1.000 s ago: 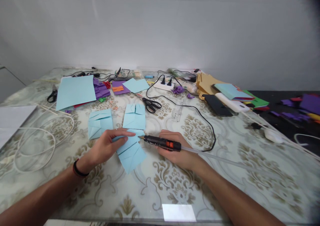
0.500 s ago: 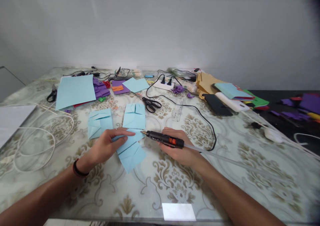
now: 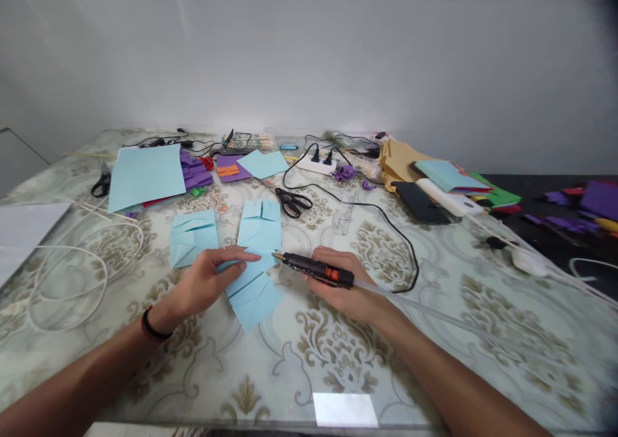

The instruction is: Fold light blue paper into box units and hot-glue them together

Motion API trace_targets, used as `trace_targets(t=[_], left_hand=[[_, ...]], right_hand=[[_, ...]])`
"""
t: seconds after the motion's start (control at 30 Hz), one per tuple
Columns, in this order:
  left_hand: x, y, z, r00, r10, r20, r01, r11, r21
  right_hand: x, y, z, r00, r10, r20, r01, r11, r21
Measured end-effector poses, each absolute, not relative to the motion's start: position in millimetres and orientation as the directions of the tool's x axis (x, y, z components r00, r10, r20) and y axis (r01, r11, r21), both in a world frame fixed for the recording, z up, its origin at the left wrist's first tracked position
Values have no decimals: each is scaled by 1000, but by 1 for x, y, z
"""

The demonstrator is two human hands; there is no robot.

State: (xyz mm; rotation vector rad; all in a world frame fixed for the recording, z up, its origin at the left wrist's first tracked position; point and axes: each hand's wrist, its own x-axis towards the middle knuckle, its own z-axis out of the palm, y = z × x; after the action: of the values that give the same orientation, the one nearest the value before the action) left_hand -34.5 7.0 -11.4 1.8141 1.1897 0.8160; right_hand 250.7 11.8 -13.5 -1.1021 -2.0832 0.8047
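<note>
- The folded blue paper (image 3: 251,292) lies on the patterned bench (image 3: 270,379), its left edge covered by the left hand (image 3: 207,279).
- Just beyond that paper sits a second folded piece (image 3: 259,226); a third folded piece (image 3: 194,237) is beyond and left of it.
- Farther past it, slightly right, are black scissors (image 3: 282,195) and a clear ruler (image 3: 344,215).
- Right of it, a black cord (image 3: 414,257) loops down behind the right hand (image 3: 342,295).
- Left hand: index finger stretched over the paper, thumb a little apart; whether it pinches, I cannot tell.
- Right hand: closed around a glue gun (image 3: 316,269), nozzle at the paper's right corner, contact unclear.
</note>
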Motion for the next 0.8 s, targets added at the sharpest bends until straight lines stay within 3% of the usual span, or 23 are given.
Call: trace_targets(t=[0.37,0.57,0.8], left_hand=[[-35,9,-13,350,933,82,412,-232,881],[-37,10,-15,344,937,56,423,-208,882],[-37,11,-15,327,944,49,406,-187,894]], right_hand=[[249,11,-15,-483,832,272,418,492,-764],[256,14,-11,-343,900,270,453,410,-792],[261,17,-6,-304,913,272,461,391,-797]])
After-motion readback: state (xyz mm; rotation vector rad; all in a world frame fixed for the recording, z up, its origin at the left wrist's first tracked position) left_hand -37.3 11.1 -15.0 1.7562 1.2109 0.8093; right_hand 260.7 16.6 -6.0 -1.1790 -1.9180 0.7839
